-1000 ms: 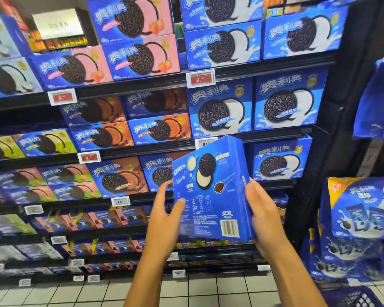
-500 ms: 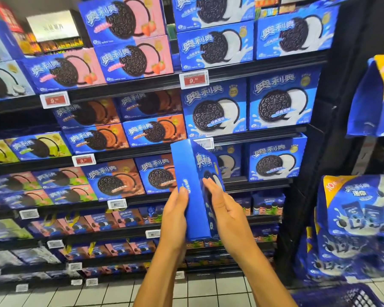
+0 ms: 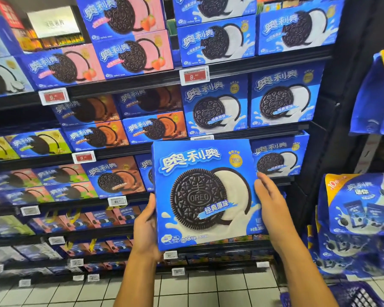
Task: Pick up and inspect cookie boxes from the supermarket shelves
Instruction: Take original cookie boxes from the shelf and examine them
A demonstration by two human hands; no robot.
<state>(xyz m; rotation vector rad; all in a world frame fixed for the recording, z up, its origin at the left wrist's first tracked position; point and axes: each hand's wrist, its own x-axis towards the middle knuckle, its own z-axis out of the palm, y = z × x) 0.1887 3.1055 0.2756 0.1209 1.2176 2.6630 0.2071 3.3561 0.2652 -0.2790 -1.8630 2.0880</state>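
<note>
A large blue cookie box (image 3: 200,191) with a dark sandwich cookie and white cream printed on its front is held upright in front of the shelves, front face toward me. My left hand (image 3: 145,227) grips its left edge near the bottom, fingers hidden behind the box. My right hand (image 3: 273,207) holds the right edge, fingers lying straight along the front and side.
Black shelves (image 3: 242,69) carry rows of blue cookie boxes (image 3: 284,100) in pink, brown, green and white flavours, with price tags (image 3: 194,75) on the rails. Blue bags (image 3: 361,209) hang at the right. A dark basket (image 3: 359,295) sits on the tiled floor (image 3: 208,291).
The box has been turned in my hands from its back panel, through edge-on, to its front face. My hands shifted out to its left and right edges.
</note>
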